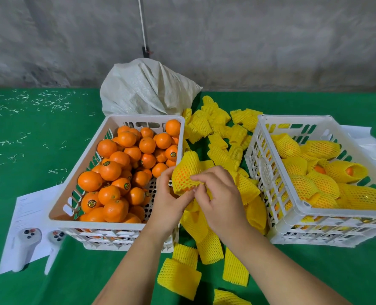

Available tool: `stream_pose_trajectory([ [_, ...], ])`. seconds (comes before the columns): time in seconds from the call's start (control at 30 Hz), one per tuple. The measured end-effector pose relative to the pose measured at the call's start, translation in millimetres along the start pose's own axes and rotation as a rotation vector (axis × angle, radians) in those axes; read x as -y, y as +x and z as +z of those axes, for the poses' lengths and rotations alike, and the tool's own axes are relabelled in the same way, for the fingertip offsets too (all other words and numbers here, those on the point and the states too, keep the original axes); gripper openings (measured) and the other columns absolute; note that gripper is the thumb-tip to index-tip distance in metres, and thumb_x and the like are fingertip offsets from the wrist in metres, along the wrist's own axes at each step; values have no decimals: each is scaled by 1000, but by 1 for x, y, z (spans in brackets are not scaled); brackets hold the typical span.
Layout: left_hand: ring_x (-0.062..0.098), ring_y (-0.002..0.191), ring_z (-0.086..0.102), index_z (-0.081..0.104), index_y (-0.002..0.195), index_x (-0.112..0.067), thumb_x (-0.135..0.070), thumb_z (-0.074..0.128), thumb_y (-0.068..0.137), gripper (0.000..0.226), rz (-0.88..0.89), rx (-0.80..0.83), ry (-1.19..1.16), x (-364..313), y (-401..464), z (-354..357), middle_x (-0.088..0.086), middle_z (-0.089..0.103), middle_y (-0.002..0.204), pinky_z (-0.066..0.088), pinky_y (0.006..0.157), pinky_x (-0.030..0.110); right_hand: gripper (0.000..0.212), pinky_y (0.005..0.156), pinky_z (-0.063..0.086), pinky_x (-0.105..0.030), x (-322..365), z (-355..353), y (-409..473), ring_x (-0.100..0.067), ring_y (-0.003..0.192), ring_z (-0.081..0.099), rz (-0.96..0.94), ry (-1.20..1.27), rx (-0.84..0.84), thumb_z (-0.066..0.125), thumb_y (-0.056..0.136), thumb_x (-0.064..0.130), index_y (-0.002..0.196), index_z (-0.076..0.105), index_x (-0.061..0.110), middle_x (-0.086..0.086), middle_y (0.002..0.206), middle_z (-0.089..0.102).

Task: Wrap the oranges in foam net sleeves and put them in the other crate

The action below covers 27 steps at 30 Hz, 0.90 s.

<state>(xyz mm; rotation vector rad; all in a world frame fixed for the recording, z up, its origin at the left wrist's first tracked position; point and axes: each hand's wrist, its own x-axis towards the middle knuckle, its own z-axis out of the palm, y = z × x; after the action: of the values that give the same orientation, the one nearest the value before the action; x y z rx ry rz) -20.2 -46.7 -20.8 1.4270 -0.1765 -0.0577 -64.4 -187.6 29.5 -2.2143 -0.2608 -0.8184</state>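
Observation:
A white crate [81, 164] on the left is full of bare oranges [116, 170]. Another white crate [268, 170] on the right holds several oranges in yellow foam net sleeves [321, 183]. Between the crates, my left hand [171, 201] and my right hand [220, 194] both grip one orange partly covered by a yellow foam sleeve [186, 172]; the sleeve's open end sticks up to the far side. Orange skin shows through the mesh. Loose empty sleeves [218, 130] lie in a pile between and behind the crates.
The green table cover [28, 150] carries a white woven sack [145, 89] behind the left crate, papers [28, 208] and two white controllers [26, 241] at the front left. More empty sleeves [180, 276] lie at the near edge. A grey wall stands behind.

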Motion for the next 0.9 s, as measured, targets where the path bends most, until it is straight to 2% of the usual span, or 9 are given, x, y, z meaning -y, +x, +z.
stream_pose_trajectory([
  [0.1,21,98,70,55,128,-42,-23,83,76,63,40,-7,49,3,0,-1,3,70,114,60,84,42,26,79,53,-35,-2,2,-13,-26,98,61,-106,-84,33,55,93,11,108,76,8,-7,104,66],
  [0.17,21,101,71,53,134,-41,-21,82,78,66,68,-1,67,4,0,0,-2,70,116,61,85,40,23,83,52,-32,-4,-2,-12,-23,102,60,-28,-24,79,59,91,11,107,75,11,-3,107,63],
  [0.3,24,121,65,51,144,-38,-20,84,80,74,132,12,144,2,1,4,-7,65,133,58,96,45,28,77,49,-20,4,-5,-4,-10,104,58,525,483,2,59,80,42,106,58,31,6,114,56],
  [0.4,13,133,58,51,146,-42,-8,83,86,76,174,57,217,4,-5,12,-15,59,143,54,106,37,77,71,55,-15,11,8,-7,-8,113,60,808,669,60,73,71,61,135,34,42,8,131,53],
  [0.47,2,139,50,48,146,-53,-15,82,93,74,193,101,321,3,-7,14,-25,52,148,46,110,21,90,85,59,-25,8,13,-12,-13,120,59,834,631,81,84,78,44,147,26,41,7,137,52],
  [0.53,-2,132,54,44,147,-54,-21,80,95,71,188,171,407,-1,-4,11,-34,49,145,46,104,15,93,98,56,-36,-4,10,-14,-17,127,55,829,603,64,86,81,33,152,27,40,7,145,49],
  [0.63,9,101,65,53,143,-42,-30,73,98,50,168,217,573,-1,6,-3,-26,60,130,57,86,30,97,95,45,-27,-33,-14,-9,-10,130,46,819,512,49,87,80,36,152,23,48,16,148,41],
  [0.77,4,100,63,65,129,-39,-36,65,103,26,99,167,610,3,18,-9,-23,64,118,58,83,40,93,90,46,-32,-89,-77,10,-9,119,50,790,295,-66,87,78,45,146,23,57,21,135,45],
  [0.9,0,97,61,66,121,-42,-37,64,104,18,106,144,682,8,23,1,-26,65,112,57,75,36,94,102,46,-46,-152,-123,32,-33,137,43,818,-58,-144,82,85,34,152,17,49,0,155,33],
])
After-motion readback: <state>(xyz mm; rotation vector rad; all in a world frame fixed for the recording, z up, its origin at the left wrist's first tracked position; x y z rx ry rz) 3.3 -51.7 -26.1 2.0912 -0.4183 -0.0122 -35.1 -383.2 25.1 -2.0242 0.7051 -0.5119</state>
